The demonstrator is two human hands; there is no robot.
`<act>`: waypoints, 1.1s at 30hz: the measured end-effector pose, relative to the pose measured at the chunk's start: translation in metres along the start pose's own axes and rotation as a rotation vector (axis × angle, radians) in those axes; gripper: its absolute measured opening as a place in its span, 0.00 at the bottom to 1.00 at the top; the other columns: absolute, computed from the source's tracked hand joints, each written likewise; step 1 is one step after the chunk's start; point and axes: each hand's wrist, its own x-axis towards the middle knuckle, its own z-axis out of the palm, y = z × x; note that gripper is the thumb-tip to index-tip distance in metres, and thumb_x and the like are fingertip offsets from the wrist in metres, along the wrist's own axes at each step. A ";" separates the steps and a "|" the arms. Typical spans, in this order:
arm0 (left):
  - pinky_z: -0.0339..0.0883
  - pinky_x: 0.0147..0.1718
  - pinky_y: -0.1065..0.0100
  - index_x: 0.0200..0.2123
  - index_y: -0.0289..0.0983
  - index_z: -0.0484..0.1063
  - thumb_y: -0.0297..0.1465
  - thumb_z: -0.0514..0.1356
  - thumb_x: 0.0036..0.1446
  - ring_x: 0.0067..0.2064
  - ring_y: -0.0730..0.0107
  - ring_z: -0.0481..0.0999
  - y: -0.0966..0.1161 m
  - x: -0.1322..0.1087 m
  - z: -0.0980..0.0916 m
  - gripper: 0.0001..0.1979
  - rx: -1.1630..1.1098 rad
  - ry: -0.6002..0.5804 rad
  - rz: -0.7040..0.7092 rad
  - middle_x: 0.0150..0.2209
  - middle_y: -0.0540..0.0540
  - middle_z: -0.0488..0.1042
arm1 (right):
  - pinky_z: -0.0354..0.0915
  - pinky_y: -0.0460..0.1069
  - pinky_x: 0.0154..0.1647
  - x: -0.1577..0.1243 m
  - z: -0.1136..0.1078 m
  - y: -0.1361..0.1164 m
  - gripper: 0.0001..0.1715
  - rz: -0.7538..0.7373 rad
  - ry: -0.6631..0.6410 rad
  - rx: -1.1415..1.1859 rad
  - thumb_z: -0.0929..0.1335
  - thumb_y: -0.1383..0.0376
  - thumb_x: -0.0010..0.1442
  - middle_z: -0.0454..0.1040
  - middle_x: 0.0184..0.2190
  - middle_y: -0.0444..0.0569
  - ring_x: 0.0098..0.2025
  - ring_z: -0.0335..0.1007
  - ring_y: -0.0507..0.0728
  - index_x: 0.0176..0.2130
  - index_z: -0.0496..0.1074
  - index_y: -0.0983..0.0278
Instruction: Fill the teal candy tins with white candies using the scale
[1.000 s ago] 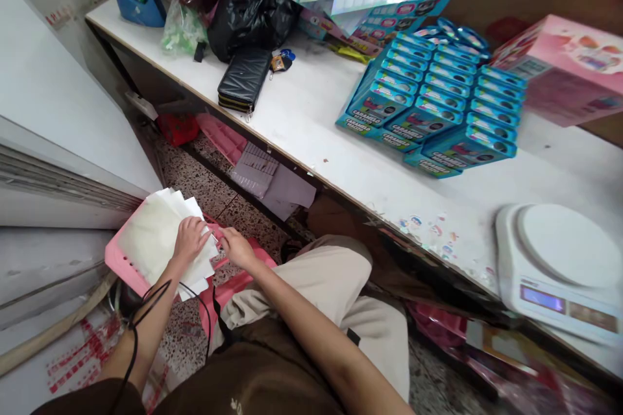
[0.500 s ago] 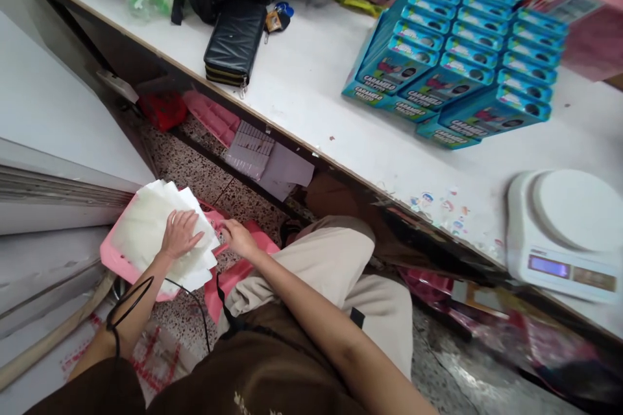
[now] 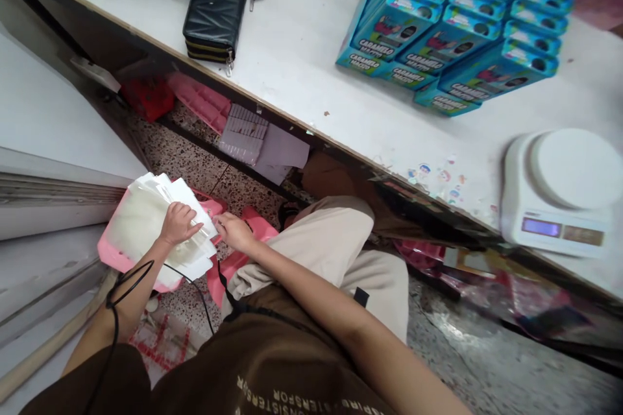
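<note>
A stack of translucent white plastic sheets or bags (image 3: 146,224) lies on a pink plastic stool (image 3: 115,257) over my lap's left side. My left hand (image 3: 178,224) presses on top of the stack, with fingers curled over its sheets. My right hand (image 3: 233,231) pinches the stack's right edge at the fingertips. A thin black cord (image 3: 119,292) loops around my left forearm. The stack hides most of the stool's top.
A white counter (image 3: 311,94) runs diagonally above my knees, bearing blue "Caramelo" display boxes (image 3: 438,32), a digital scale (image 3: 557,191) and a black zip wallet (image 3: 215,10) with keys. Pink and red items sit below its edge. A white panel (image 3: 48,104) stands at left.
The view has dropped and turned, so the counter and boxes sit higher in the frame. The stack has shifted slightly, and both hands remain on it.
</note>
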 end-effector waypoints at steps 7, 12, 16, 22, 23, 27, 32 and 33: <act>0.54 0.45 0.55 0.23 0.40 0.65 0.41 0.49 0.55 0.37 0.61 0.65 -0.003 -0.024 0.009 0.15 -0.029 0.197 -0.057 0.29 0.44 0.69 | 0.57 0.53 0.57 0.003 0.006 -0.025 0.27 0.014 0.016 -0.011 0.62 0.64 0.60 0.64 0.54 0.59 0.55 0.60 0.60 0.58 0.60 0.70; 0.54 0.48 0.55 0.21 0.41 0.62 0.38 0.45 0.56 0.33 0.63 0.64 -0.002 -0.036 0.014 0.15 0.012 0.292 -0.131 0.23 0.46 0.65 | 0.55 0.52 0.58 0.010 0.008 -0.037 0.27 0.119 0.044 0.116 0.64 0.65 0.58 0.64 0.54 0.62 0.56 0.60 0.60 0.55 0.62 0.74; 0.54 0.49 0.56 0.23 0.40 0.63 0.36 0.47 0.56 0.36 0.64 0.67 -0.002 -0.030 0.014 0.13 0.024 0.313 -0.069 0.27 0.46 0.70 | 0.59 0.50 0.55 0.017 0.007 -0.037 0.23 0.239 0.077 0.232 0.63 0.69 0.56 0.68 0.50 0.56 0.51 0.64 0.57 0.52 0.67 0.69; 0.52 0.53 0.57 0.28 0.38 0.66 0.33 0.50 0.56 0.42 0.65 0.69 -0.001 -0.020 0.013 0.09 0.006 0.283 0.000 0.40 0.44 0.74 | 0.59 0.51 0.54 0.020 0.009 -0.042 0.23 0.274 0.113 0.231 0.65 0.68 0.53 0.69 0.50 0.55 0.51 0.65 0.59 0.50 0.68 0.68; 0.53 0.52 0.57 0.28 0.38 0.66 0.33 0.50 0.56 0.40 0.65 0.69 -0.001 -0.019 0.012 0.09 0.010 0.274 0.003 0.37 0.44 0.73 | 0.59 0.51 0.54 0.020 0.009 -0.043 0.24 0.280 0.115 0.227 0.65 0.67 0.53 0.69 0.49 0.56 0.51 0.65 0.59 0.50 0.68 0.68; 0.55 0.51 0.58 0.29 0.38 0.66 0.33 0.50 0.57 0.37 0.64 0.68 -0.002 -0.017 0.013 0.09 0.012 0.265 0.010 0.28 0.46 0.70 | 0.61 0.51 0.52 0.021 0.007 -0.047 0.22 0.312 0.130 0.233 0.66 0.67 0.52 0.70 0.48 0.56 0.49 0.66 0.60 0.48 0.70 0.67; 0.53 0.53 0.55 0.31 0.38 0.66 0.34 0.49 0.57 0.46 0.61 0.69 -0.003 -0.020 0.016 0.10 -0.034 0.388 0.002 0.38 0.41 0.72 | 0.63 0.49 0.47 0.020 0.005 -0.051 0.16 0.330 0.193 0.298 0.66 0.67 0.52 0.73 0.43 0.50 0.42 0.69 0.56 0.43 0.72 0.64; 0.53 0.53 0.55 0.31 0.37 0.66 0.35 0.48 0.57 0.47 0.61 0.69 -0.003 -0.021 0.017 0.10 -0.050 0.410 0.001 0.40 0.40 0.72 | 0.63 0.49 0.46 0.021 0.005 -0.051 0.15 0.328 0.211 0.317 0.66 0.67 0.52 0.74 0.42 0.49 0.41 0.70 0.55 0.42 0.72 0.63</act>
